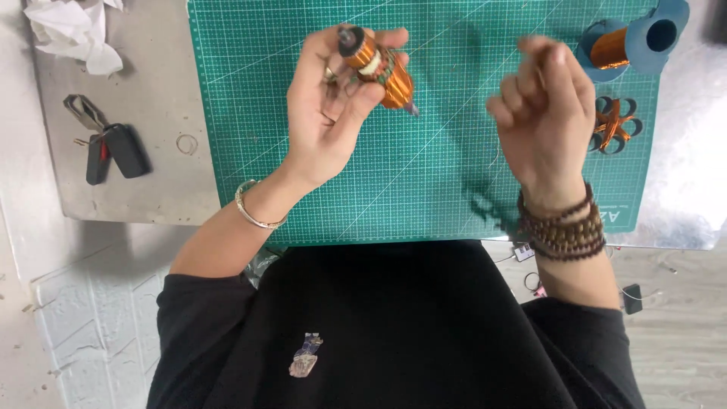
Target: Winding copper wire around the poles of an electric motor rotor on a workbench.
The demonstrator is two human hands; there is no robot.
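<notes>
While held above mat (424,174) in clamped left hand (333,106) fingers: armature (379,68), partly wound. Right hand (545,106) fingers curled together, apparently pinching wire, too thin to confirm. Spool (632,42) nearby.

Single head-worn view, straight down, close over green cutting mat (424,189) and lap.

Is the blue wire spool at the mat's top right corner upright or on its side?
On its side: the spool shows its open flange hole sideways.
</notes>
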